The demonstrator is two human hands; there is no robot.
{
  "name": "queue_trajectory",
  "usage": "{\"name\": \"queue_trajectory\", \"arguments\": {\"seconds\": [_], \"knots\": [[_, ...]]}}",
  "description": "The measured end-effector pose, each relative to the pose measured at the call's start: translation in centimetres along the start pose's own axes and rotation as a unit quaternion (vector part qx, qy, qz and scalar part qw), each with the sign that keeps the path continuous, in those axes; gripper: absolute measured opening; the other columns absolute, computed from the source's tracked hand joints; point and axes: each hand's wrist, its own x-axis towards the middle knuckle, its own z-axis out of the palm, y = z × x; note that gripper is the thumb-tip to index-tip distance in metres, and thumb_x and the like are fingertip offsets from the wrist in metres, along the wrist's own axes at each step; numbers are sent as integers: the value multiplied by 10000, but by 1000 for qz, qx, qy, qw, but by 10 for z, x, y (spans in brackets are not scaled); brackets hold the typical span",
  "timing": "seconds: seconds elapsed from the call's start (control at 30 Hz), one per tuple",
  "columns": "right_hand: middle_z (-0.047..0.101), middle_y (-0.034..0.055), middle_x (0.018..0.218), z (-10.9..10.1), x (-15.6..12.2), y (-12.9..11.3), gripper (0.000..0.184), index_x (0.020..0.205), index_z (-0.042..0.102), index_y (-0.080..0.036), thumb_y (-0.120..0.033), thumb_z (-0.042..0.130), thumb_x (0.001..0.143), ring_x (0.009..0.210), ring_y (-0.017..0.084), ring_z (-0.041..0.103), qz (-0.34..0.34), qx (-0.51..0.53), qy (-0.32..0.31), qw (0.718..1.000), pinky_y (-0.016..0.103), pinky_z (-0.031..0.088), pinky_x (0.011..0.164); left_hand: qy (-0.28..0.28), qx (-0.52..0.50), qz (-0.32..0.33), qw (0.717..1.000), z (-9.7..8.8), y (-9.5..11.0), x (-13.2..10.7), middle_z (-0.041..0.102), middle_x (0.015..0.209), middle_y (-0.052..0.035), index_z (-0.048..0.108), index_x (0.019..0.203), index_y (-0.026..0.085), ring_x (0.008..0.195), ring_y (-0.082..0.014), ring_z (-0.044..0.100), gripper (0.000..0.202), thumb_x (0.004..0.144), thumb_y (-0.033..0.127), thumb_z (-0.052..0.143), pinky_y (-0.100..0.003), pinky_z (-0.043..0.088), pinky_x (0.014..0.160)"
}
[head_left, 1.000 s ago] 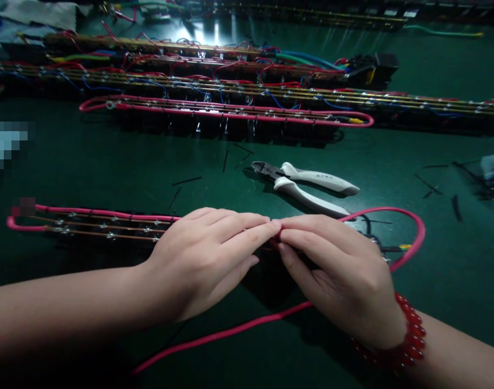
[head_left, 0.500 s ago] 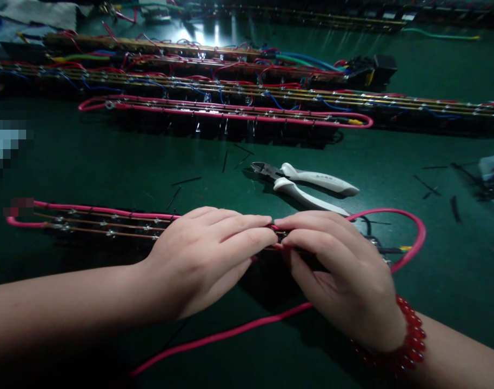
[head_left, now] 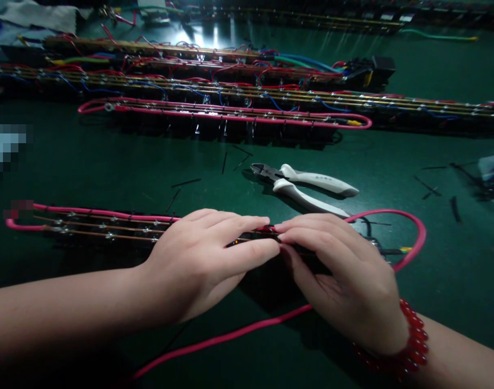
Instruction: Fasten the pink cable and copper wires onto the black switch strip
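The left hand (head_left: pixel 206 254) is laid palm-down across the copper-railed strip (head_left: pixel 109 236), and a change is seen there at once: the forefinger, which was held nearer its neighbour half a second ago, has now been spread lower, and a wedge of rails is uncovered between the two, with a tiny orange glint showing in it. Its fingers are stretched out; whether anything is gripped by the thumb underneath cannot be told. The right hand (head_left: pixel 344 270) is kept almost where it was, half curled, thumb and fingertips drawn close together at the strip; what is pinched there, if anything, is hidden. By the left forefinger, its fingertips are now all but met, where a small gap was shown before.

The strip is covered by both hands along its middle; its far end is left in view to the left of the left hand. The red cable (head_left: pixel 226 339) is run along the strip's far edge, passed behind the fingers, looped out to the right of the right hand, and seen again nearer the wearer, below both hands. A beaded bracelet (head_left: pixel 415 337) is worn on the right wrist. Just beyond the right hand's knuckles, the white-handled cutters (head_left: pixel 287 188) are left lying, handles parted, unmoved. Beyond the left hand, black offcuts (head_left: pixel 186 182) are scattered; farther off, a second cable-looped strip (head_left: pixel 231 115) is laid.
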Motion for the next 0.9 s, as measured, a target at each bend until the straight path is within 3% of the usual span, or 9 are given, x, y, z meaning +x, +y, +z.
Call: {"name": "queue_trajectory", "arguments": {"seconds": [0.3,0.9], "knots": [[751,88,985,3,1,2,155,997,668,-118,-26,650,873,919,169,690,0,8,-7,1000,308,576,856,-2,1,15,1000,-1,-1,-1,678,1343,-35,591,1287,262,1114,-226,703,302,997,187,547,-395,568,867],[744,55,990,1,0,1,187,1020,615,-210,-75,647,895,888,183,713,12,8,5,1000,337,606,792,-14,0,4,1000,-3,-1,1,690,1321,-17,576,1300,205,1145,-171,683,302,1005,182,516,-335,535,898]]}}
